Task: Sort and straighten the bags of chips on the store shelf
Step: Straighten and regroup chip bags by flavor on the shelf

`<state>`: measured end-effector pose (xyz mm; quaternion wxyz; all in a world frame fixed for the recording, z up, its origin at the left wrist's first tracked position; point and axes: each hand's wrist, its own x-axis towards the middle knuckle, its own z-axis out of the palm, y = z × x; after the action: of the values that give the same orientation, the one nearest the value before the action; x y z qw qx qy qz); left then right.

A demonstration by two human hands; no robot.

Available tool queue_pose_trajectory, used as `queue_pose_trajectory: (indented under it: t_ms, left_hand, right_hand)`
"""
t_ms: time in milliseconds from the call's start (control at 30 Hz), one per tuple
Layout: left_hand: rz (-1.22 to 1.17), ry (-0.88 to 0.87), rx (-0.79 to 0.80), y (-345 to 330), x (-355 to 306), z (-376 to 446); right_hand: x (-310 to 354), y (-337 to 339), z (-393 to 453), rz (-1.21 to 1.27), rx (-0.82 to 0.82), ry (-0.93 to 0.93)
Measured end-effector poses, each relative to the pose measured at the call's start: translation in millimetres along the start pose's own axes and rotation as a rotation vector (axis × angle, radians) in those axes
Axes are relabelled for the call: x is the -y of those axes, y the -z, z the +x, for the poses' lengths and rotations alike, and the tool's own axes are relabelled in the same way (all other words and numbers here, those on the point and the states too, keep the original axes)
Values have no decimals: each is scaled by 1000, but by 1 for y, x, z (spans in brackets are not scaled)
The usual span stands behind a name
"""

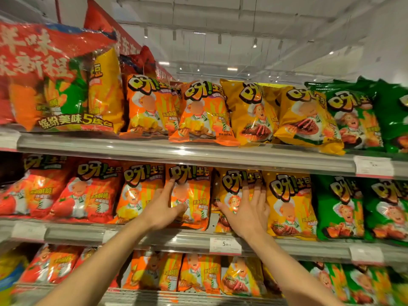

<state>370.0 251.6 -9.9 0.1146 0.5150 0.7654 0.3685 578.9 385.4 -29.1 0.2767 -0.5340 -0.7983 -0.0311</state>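
Middle shelf [176, 239], grey metal with a clear plastic lip, carries a row of glossy foil chip bags standing upright: red at left, then orange, yellow, green at right. Both bare hands reach to this row.

Left hand [164, 209]: fingers spread, palm flat against the front of the orange chip bag [194, 195]; index fingertip lies near the bag's printed logo, thumb points right across the bag face. Not closed around anything; it presses, no pinch visible.

Right hand [247, 214]: fingers spread and pointing up, flat on the yellow chip bag [231, 188] just right of the orange one. Thumb extends left toward the gap between the two bags. Likewise open, pressing only. The hand covers much of the lower front of this bag.

A darker gap shows between the orange and yellow bags; what stands behind it cannot be made out.

White price tag [225, 245] on the shelf lip below the right wrist reads "5" with smaller, illegible print.

Upper shelf [176, 151]: similar bags; two yellow ones [304, 120] lean forward over the lip. The large clear multipack [64, 102] at far left is blurred. Lower shelf bags are partly hidden by both forearms. Right-edge green bags are cut off by the frame and smeared.
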Motion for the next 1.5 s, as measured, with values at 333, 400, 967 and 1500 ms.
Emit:
queue_pose_trajectory:
  t_ms: [333,400,967,1500]
  left_hand:
    - [604,-267,-317,-21,6,-8]
    - [601,-263,-250,-27,8,-7]
    - [410,-263,-270,-51,7,-2]
    - [-57,-60,-535,21,39,-77]
  right_hand:
    - [-23,-2,-7,-19,-110,204]
    - [-25,-5,-11,-7,-46,217]
    - [-27,-6,-18,133,16,157]
    - [55,3,-51,551,-24,324]
